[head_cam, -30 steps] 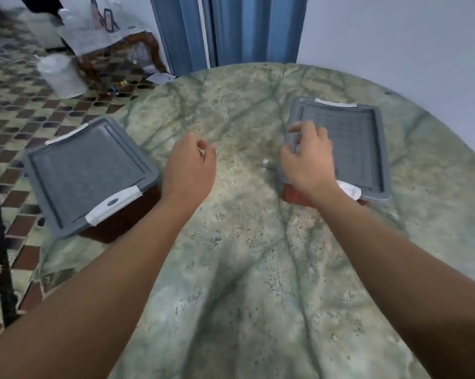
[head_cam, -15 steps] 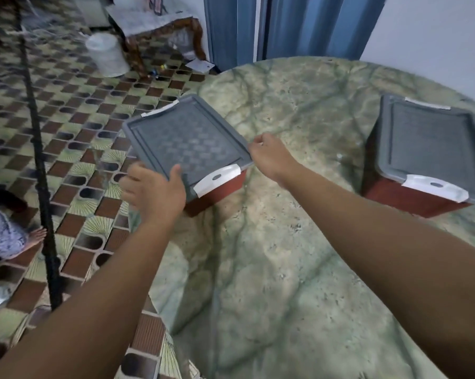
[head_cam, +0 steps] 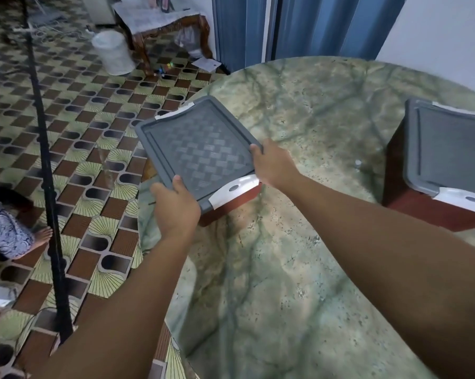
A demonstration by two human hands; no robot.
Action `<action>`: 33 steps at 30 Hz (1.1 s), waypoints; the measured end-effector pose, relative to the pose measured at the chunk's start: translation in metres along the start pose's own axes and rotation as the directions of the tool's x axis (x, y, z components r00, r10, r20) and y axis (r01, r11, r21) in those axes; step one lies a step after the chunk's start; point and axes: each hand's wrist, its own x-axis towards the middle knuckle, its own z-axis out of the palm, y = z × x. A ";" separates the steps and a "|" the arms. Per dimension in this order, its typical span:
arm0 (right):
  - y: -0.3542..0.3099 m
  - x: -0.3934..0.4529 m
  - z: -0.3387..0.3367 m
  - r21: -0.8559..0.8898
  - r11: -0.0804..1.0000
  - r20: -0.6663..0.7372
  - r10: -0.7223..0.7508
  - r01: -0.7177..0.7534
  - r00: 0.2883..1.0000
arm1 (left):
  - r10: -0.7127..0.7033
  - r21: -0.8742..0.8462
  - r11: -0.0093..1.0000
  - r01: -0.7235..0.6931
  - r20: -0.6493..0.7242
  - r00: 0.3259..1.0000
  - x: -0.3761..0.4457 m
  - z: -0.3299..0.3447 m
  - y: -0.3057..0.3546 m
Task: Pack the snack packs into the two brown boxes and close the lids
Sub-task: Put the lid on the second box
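Both hands grasp the grey lid (head_cam: 196,149) of the left brown box (head_cam: 230,205): left hand (head_cam: 176,207) at its near corner, right hand (head_cam: 273,164) at its right edge. Second brown box (head_cam: 422,203), far right of it, is cut off by the frame; contents are hidden.

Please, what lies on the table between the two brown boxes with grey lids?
In the head view, only bare marble table lies between the left box and right box, except one tiny white speck I cannot identify.

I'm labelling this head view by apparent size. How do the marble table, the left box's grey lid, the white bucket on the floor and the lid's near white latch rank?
1. Table
2. Lid
3. Bucket, though it stands farther away, so its true size is unsure
4. Latch
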 end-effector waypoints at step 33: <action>0.121 -0.103 -0.086 0.420 0.833 -0.357 0.516 -0.359 0.779 | 0.383 0.152 0.823 -0.547 0.563 0.733 -0.010 0.153 0.080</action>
